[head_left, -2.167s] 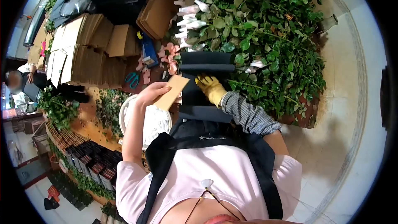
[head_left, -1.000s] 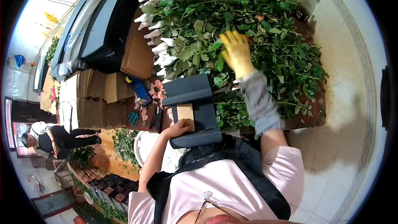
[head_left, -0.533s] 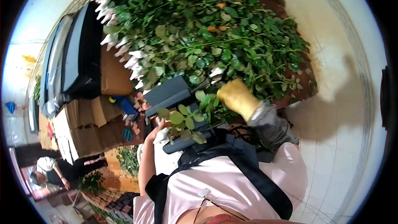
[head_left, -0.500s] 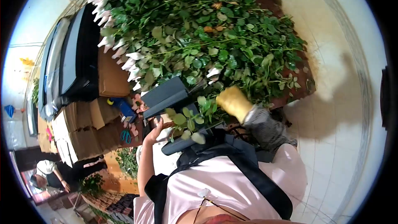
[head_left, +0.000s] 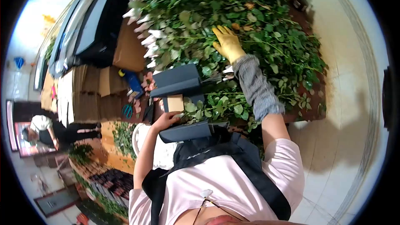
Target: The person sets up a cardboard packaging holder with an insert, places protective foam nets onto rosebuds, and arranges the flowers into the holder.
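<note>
My left hand [head_left: 166, 121], bare, rests with curled fingers at the lower edge of a tan card [head_left: 175, 103]; whatever lies under the fingers is hidden. The card sits on a dark folded wrapper [head_left: 176, 79], whose near flap [head_left: 186, 131] lies just below the hand. Leafy stems [head_left: 225, 106] extend rightward from beside the card. My right hand [head_left: 228, 45], in a yellow glove, is spread over the big pile of green stems [head_left: 266, 37] and holds nothing. White-sleeved flower heads [head_left: 153, 41] line the pile's left edge.
Stacked cardboard [head_left: 91, 96], teal scissors [head_left: 127, 110] and a blue tool [head_left: 134, 84] are on the left. Black sheets [head_left: 98, 21] stand behind them. A white tub [head_left: 150, 146] sits below my left forearm. Another person [head_left: 46, 131] stands far left.
My gloved right hand has moved from beside the wrapper up over the pile, and its fingers have spread. My left hand has lowered to the card, and the leafy sprig now lies lower, over the wrapper.
</note>
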Available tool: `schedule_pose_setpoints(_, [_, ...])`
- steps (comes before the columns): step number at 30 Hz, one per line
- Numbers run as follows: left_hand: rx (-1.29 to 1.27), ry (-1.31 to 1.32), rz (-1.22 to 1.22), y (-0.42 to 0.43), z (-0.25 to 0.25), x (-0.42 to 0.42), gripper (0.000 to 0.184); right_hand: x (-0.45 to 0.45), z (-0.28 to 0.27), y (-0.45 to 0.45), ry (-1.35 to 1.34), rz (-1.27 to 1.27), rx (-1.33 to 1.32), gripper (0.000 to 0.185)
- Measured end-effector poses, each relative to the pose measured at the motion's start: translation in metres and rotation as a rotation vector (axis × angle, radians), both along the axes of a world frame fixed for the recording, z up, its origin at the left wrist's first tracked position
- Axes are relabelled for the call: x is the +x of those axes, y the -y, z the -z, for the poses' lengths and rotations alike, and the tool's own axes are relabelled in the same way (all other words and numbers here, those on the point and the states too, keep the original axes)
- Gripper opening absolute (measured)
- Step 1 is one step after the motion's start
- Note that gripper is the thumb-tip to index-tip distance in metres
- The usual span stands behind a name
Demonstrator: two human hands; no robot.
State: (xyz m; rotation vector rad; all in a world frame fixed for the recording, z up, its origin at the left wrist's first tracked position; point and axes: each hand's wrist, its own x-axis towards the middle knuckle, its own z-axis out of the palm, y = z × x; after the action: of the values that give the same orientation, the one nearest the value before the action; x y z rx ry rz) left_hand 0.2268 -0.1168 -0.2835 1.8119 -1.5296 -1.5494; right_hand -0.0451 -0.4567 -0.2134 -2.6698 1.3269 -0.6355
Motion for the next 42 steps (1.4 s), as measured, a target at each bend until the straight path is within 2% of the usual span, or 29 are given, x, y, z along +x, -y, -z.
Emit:
schedule_pose_setpoints(1, [0.007, 0.023, -0.010, -0.001, -0.009, -0.005, 0.038, 0.009, 0.016, 0.005, -0.177, 0.047, 0.050, 0.045])
schedule_pose_setpoints(2, [0.023, 0.013, -0.023, -0.006, -0.007, -0.005, 0.037, 0.013, 0.015, 0.004, -0.212, 0.012, -0.012, 0.033])
schedule_pose_setpoints(3, [0.025, 0.002, -0.032, -0.004, -0.005, -0.003, 0.037, 0.014, 0.011, 0.006, -0.113, -0.032, -0.112, 0.022])
schedule_pose_setpoints(5, [-0.040, -0.025, -0.049, -0.007, 0.003, -0.002, 0.034, 0.014, -0.002, -0.009, 0.245, -0.074, -0.017, 0.022])
schedule_pose_setpoints(6, [-0.024, -0.041, -0.067, -0.009, 0.009, 0.001, 0.034, 0.008, -0.031, -0.029, 0.327, -0.132, 0.000, 0.024])
schedule_pose_setpoints(7, [-0.003, -0.060, -0.086, -0.010, 0.013, 0.003, 0.034, 0.001, -0.067, -0.054, 0.239, -0.194, 0.001, 0.026])
schedule_pose_setpoints(9, [-0.086, -0.072, -0.068, -0.012, 0.022, 0.005, 0.033, -0.016, -0.089, -0.076, 0.180, -0.387, 0.293, 0.032])
schedule_pose_setpoints(11, [-0.154, -0.068, -0.072, -0.016, 0.037, 0.009, 0.035, -0.033, -0.103, -0.115, 0.031, -0.420, 0.213, 0.035])
schedule_pose_setpoints(12, [-0.064, -0.227, -0.191, -0.017, 0.027, 0.003, 0.035, -0.036, -0.104, -0.128, 0.054, -0.444, 0.210, 0.041])
schedule_pose_setpoints(13, [-0.138, -0.115, -0.143, -0.017, 0.026, 0.005, 0.034, -0.042, -0.088, -0.137, -0.032, -0.425, 0.175, 0.037])
schedule_pose_setpoints(15, [-0.367, -0.188, -0.158, -0.022, 0.031, 0.008, 0.022, -0.048, -0.032, -0.160, -0.106, -0.308, 0.037, 0.035])
schedule_pose_setpoints(16, [-0.088, -0.124, -0.164, -0.010, 0.011, 0.002, 0.023, -0.054, 0.012, -0.168, -0.036, -0.265, 0.167, 0.036])
schedule_pose_setpoints(18, [-0.101, -0.180, -0.182, -0.011, 0.015, 0.005, 0.025, -0.065, 0.099, -0.186, 0.126, -0.158, 0.405, 0.037])
schedule_pose_setpoints(19, [-0.132, -0.188, -0.167, -0.012, 0.022, 0.007, 0.025, -0.061, 0.072, -0.200, -0.441, -0.110, 0.138, 0.037])
schedule_pose_setpoints(20, [-0.129, -0.190, -0.150, -0.012, 0.020, 0.007, 0.025, -0.067, 0.093, -0.207, -0.326, -0.123, 0.148, 0.037])
schedule_pose_setpoints(22, [-0.348, 0.110, 0.031, -0.012, 0.007, 0.003, 0.021, -0.071, 0.105, -0.218, -0.139, -0.149, 0.103, 0.033])
schedule_pose_setpoints(23, [-0.351, 0.105, 0.055, -0.010, -0.006, 0.003, 0.021, -0.067, 0.107, -0.222, -0.138, -0.125, 0.102, 0.033])
schedule_pose_setpoints(25, [-0.723, 0.698, 0.493, 0.004, -0.028, -0.005, 0.023, -0.063, 0.111, -0.225, -0.190, -0.036, 0.102, 0.029])
schedule_pose_setpoints(26, [-0.807, 0.712, 0.542, 0.009, -0.022, -0.003, 0.022, -0.063, 0.124, -0.225, -0.223, -0.018, 0.082, 0.025])
schedule_pose_setpoints(27, [-0.864, 0.700, 0.454, 0.012, -0.033, -0.010, 0.021, -0.067, 0.135, -0.222, -0.219, -0.040, 0.131, 0.024])
schedule_pose_setpoints(29, [-0.926, 0.700, 0.454, 0.011, -0.013, -0.003, 0.028, -0.074, 0.116, -0.227, 0.001, -0.104, 0.231, 0.028])
schedule_pose_setpoints(31, [-0.686, 0.672, 0.503, 0.008, -0.015, -0.001, 0.041, -0.072, 0.113, -0.236, -0.206, 0.052, 0.140, 0.036])
schedule_pose_setpoints(32, [-0.780, 0.634, 0.462, 0.005, -0.012, -0.001, 0.051, -0.064, 0.072, -0.240, -0.306, 0.146, 0.272, 0.042])
schedule_pose_setpoints(33, [-0.857, 0.541, 0.385, 0.003, -0.008, 0.001, 0.052, -0.066, 0.066, -0.244, -0.298, 0.167, 0.301, 0.042])
schedule_pose_setpoints(35, [-0.785, 0.556, 0.249, 0.000, -0.004, 0.002, 0.068, -0.070, 0.074, -0.248, -0.386, 0.139, 0.475, 0.049])
schedule_pose_setpoints(36, [-0.773, 0.497, 0.185, -0.001, -0.007, 0.000, 0.073, -0.073, 0.081, -0.254, -0.355, 0.125, 0.338, 0.044])
schedule_pose_setpoints(39, [-0.655, 0.421, 0.203, -0.002, 0.011, 0.007, 0.072, -0.074, 0.075, -0.254, -0.366, 0.133, 0.482, 0.036])
schedule_pose_setpoints(41, [-0.586, 0.438, 0.196, -0.004, 0.018, 0.013, 0.070, -0.076, 0.090, -0.256, -0.318, 0.158, 0.435, 0.031])
schedule_pose_setpoints(42, [-0.504, 0.406, 0.192, -0.004, 0.022, 0.015, 0.069, -0.070, 0.094, -0.251, -0.141, 0.239, 0.462, 0.032])
